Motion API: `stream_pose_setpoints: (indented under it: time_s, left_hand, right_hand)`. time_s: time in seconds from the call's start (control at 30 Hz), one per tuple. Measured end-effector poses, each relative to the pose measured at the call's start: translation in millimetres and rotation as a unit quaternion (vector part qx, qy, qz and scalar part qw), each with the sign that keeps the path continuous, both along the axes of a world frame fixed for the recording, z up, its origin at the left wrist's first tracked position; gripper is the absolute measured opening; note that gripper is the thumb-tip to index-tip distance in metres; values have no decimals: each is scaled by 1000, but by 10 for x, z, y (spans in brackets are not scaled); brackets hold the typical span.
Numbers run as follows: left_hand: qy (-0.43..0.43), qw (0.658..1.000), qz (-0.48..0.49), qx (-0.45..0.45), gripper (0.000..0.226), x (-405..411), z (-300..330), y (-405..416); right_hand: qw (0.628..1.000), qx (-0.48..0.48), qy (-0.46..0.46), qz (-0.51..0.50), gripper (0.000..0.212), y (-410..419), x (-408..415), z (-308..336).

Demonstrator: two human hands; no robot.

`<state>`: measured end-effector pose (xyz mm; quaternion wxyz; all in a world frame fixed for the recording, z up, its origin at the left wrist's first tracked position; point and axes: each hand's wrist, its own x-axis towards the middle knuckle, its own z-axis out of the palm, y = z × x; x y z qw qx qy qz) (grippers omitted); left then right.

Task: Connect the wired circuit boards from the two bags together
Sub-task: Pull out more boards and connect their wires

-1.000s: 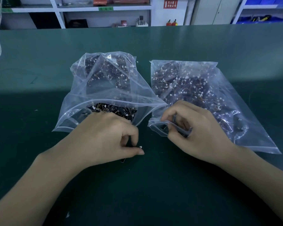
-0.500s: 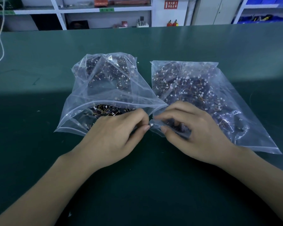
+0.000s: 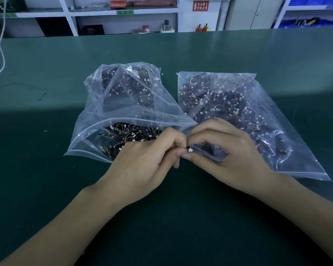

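Head view: left hand [image 3: 142,162] and right hand [image 3: 227,156] pinch white connector [image 3: 190,150] between them, mating underway; bags [image 3: 123,104] beyond grip remain full.

My electronics assembly workshop, green-matted tabletop [image 3: 181,47] before me, white storage shelves [image 3: 123,12] along the back wall, blue parts bins [image 3: 315,1], red fire extinguishers [image 3: 202,27] under a red wall sign [image 3: 200,6], grey cabinet [image 3: 254,12].

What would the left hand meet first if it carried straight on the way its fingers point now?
The left hand points right, so it would most likely meet the right hand first: their fingertips nearly touch around a small white connector. Behind that lies the right bag. Depth is hard to judge.
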<state>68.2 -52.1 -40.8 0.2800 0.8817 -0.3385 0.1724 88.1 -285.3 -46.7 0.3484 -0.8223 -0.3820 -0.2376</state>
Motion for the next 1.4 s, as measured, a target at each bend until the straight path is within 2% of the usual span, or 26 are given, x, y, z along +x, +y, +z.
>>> stream_pose_setpoints:
  time_s: [0.13,0.33,0.53,0.8,1.4]
  left_hand:
    - [-24,999,-7,-38,11,-9,-6,-7]
    - [-71,994,66,-53,18,27,-10,29]
    - [-109,991,45,-64,21,57,-19,50]
    - [-121,991,45,-46,15,64,-7,56]
    - [-126,989,60,-38,16,71,-8,53]
  right_hand:
    - [1000,12,22,9,10,-13,6,2]
    - [997,43,60,4,6,7,-28,-7]
    - [996,55,69,-9,5,16,-30,-9]
    - [996,57,73,-11,6,14,-30,-18]
    - [997,46,65,-7,4,23,-39,0]
